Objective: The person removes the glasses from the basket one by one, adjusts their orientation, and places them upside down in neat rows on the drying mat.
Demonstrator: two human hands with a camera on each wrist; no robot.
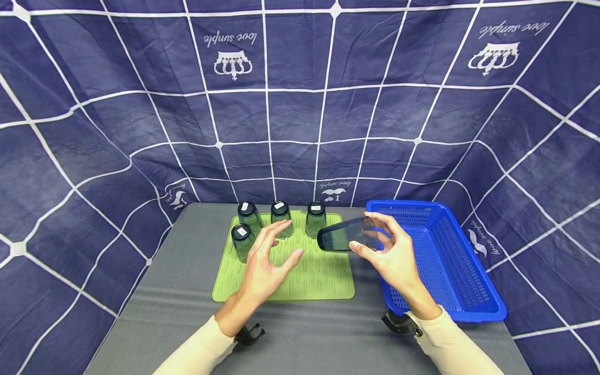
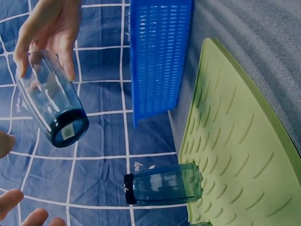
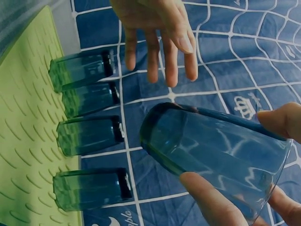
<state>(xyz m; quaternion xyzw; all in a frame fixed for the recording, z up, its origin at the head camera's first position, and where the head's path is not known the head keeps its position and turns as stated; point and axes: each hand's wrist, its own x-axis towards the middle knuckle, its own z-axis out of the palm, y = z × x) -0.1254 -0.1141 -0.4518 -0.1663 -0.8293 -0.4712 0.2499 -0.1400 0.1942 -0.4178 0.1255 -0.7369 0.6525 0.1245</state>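
My right hand (image 1: 396,258) grips a blue-tinted drinking glass (image 1: 344,235) near its rim, thumb on one side and fingers on the other. The glass lies tilted on its side in the air, its dark base pointing left. My left hand (image 1: 264,265) hovers over the green mat (image 1: 309,281) with fingers spread and nothing in them, apart from the held glass. Several matching glasses stand upside down on the mat's back and left parts, such as one glass (image 1: 316,219) behind the held one and another glass (image 3: 94,188) in the right wrist view.
A blue plastic basket (image 1: 487,307) with slotted walls stands on the grey table (image 1: 319,338), right of the mat. Behind and at the sides hangs a dark blue cloth (image 1: 300,114) with white grid lines.
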